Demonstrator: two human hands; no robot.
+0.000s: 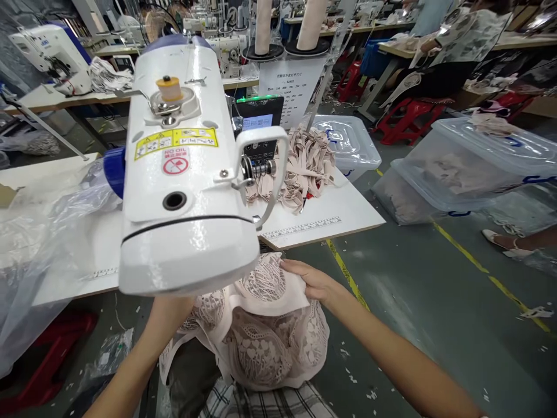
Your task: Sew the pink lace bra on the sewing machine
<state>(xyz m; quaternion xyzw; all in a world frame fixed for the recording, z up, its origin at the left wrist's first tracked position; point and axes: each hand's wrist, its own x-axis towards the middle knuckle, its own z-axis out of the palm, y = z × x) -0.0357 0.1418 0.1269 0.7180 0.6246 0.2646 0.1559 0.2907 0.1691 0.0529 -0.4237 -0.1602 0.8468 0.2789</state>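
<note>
A pale pink lace bra is stretched between my two hands, just below the head of a white sewing machine. My right hand pinches its right edge with the thumb and fingers. On the other side my left hand is at the bra's left part; its fingers are hidden behind the machine head and the lace. More lace bra pieces hang below and lie over my lap. The needle area is out of sight behind the machine head.
Pink fabric strips are heaped on the white sewing table beside a control screen. Clear plastic bins and red stools stand on the floor to the right. Plastic sheeting covers the left side. A co-worker's arm shows at the back right.
</note>
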